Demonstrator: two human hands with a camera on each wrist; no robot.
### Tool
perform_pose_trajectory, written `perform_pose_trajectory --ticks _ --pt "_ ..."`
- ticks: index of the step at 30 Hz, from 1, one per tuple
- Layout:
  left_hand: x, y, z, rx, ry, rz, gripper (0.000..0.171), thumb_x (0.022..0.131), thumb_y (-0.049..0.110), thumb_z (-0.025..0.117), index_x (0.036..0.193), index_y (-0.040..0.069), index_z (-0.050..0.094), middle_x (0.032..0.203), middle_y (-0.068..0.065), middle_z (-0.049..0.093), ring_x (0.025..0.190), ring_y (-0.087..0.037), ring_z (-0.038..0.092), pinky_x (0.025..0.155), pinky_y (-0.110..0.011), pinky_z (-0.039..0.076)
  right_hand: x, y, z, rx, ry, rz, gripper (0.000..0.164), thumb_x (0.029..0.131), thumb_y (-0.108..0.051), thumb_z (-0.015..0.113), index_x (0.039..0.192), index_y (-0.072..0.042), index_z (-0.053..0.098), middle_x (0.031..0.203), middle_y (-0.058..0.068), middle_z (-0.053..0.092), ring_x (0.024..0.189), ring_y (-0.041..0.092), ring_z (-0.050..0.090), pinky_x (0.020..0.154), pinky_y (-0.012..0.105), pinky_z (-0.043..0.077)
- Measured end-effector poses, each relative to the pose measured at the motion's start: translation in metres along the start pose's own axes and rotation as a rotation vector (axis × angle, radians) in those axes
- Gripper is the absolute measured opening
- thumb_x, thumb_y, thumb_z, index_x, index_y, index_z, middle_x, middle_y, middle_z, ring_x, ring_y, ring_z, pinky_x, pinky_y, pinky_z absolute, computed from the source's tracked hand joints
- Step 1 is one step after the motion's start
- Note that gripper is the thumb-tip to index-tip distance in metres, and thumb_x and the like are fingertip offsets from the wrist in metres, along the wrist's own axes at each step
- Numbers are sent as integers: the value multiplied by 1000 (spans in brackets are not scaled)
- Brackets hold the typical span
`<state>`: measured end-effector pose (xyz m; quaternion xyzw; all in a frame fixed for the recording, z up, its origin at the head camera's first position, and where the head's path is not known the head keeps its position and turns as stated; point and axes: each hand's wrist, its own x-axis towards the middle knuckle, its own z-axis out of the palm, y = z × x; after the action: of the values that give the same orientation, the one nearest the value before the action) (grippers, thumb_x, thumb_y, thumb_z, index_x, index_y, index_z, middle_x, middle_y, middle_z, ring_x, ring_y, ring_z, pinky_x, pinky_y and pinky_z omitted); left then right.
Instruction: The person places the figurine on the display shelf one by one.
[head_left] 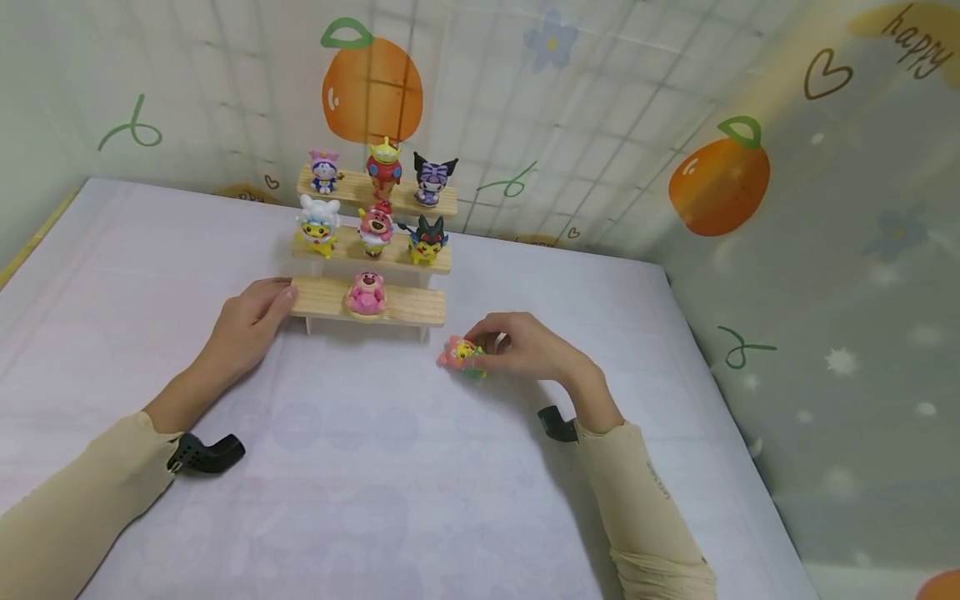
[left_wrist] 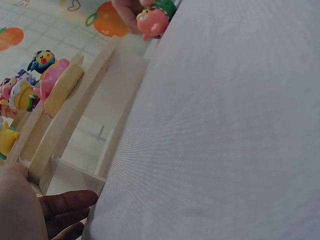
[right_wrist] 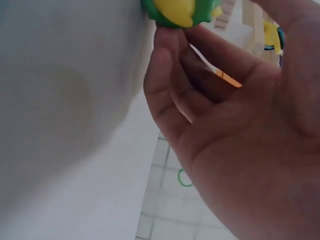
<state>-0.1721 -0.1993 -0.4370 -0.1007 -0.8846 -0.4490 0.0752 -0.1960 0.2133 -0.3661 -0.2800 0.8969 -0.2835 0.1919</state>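
My right hand (head_left: 525,346) pinches a small toy figurine (head_left: 467,354) with a yellow face, pink headpiece and green body, just off the front right corner of a wooden tiered display stand (head_left: 416,308). In the right wrist view only the figurine's green and yellow part (right_wrist: 177,10) shows at the fingertips. At the stand's left end, my left hand (head_left: 251,321) touches the lowest board with the thumb, and its fingers (left_wrist: 70,202) extend beside the white support. A pink bear figurine (head_left: 366,294) sits on that board.
The middle board carries a white-hatted yellow figurine (head_left: 318,227), a pink bear in a white outfit (head_left: 376,231) and a dark-hooded yellow figurine (head_left: 428,242). Three more stand on top, among them a green three-eyed alien (head_left: 385,162). A patterned curtain (head_left: 600,125) hangs behind the white-covered table (head_left: 337,500).
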Motion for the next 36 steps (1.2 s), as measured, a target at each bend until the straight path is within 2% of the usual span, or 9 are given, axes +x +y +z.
perform_pose_trajectory --ticks 3,8,12,15,19,22,27,32,36 --pt "0 0 0 1 -2 -1 55 114 36 43 139 -9 62 151 -30 54 146 -49 45 119 -66 34 0 -2 0 15 -44 32 34 92 -31 82 122 -17 76 103 -3 72 95 18 62 84 34 56" --pt "-1 0 0 4 -3 -4 55 114 36 43 140 -9 61 152 -30 53 146 -49 45 119 -66 34 2 -4 2 25 -84 18 35 91 -25 84 123 -15 75 104 -1 71 93 20 60 78 31 53" --pt "-2 0 0 4 -7 -10 56 114 37 43 141 -9 61 152 -30 53 146 -49 44 119 -67 34 4 -4 6 15 -64 -19 33 88 -20 85 118 -12 74 100 0 70 87 20 58 74 29 51" --pt "-2 0 0 4 -4 -6 55 114 36 43 140 -9 61 151 -30 53 146 -49 45 119 -67 34 5 -3 7 18 -14 -61 31 88 -19 84 116 -12 74 101 -1 70 89 18 60 80 31 55" --pt "-1 0 0 4 2 6 54 114 35 43 140 -9 61 151 -30 54 145 -49 45 119 -67 34 5 -2 5 115 84 -122 33 86 -13 83 118 -13 74 108 -1 74 99 18 66 98 41 58" --pt "0 -1 0 4 1 9 54 114 36 43 140 -9 61 151 -30 54 145 -49 45 119 -67 34 5 -5 5 263 183 -147 35 86 -8 83 119 -11 73 114 3 74 106 21 67 106 44 55" --pt "0 -1 0 2 -2 0 55 114 36 43 140 -8 62 151 -30 54 146 -48 45 119 -66 34 9 -15 8 451 378 -164 38 87 -4 82 123 -6 70 120 8 71 112 24 65 105 41 55" --pt "0 0 0 0 0 -3 54 114 36 43 139 -8 63 151 -30 54 146 -48 45 119 -66 34 12 -25 15 524 532 -182 38 88 0 80 124 -2 69 120 7 70 115 23 65 104 40 57" --pt "0 0 0 0 0 0 54 114 35 43 139 -8 62 151 -30 53 146 -49 45 119 -67 34 14 -34 22 539 632 -203 37 88 1 80 122 0 67 121 7 70 113 22 67 100 34 60"
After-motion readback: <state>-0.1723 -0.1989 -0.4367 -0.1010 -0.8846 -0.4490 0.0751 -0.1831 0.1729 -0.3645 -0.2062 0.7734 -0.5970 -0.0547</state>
